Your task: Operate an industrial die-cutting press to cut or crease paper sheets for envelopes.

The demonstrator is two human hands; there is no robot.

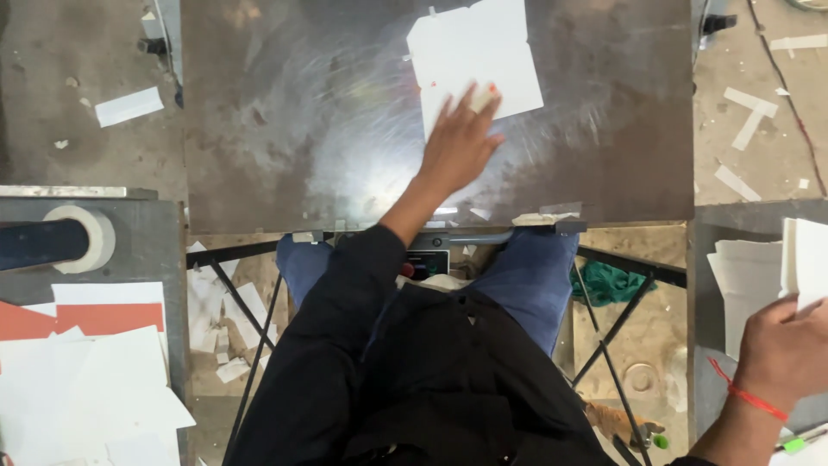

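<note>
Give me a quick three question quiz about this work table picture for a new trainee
1. True or false: the left hand rests on a white sheet lying on the metal table.
2. Which hand holds paper off to the side? A. left B. right C. neither
3. Fill in: the roll of tape sits on a dark ____.

Key:
1. True.
2. B: the right hand grips white paper over the paper stack.
3. Rod.
</note>
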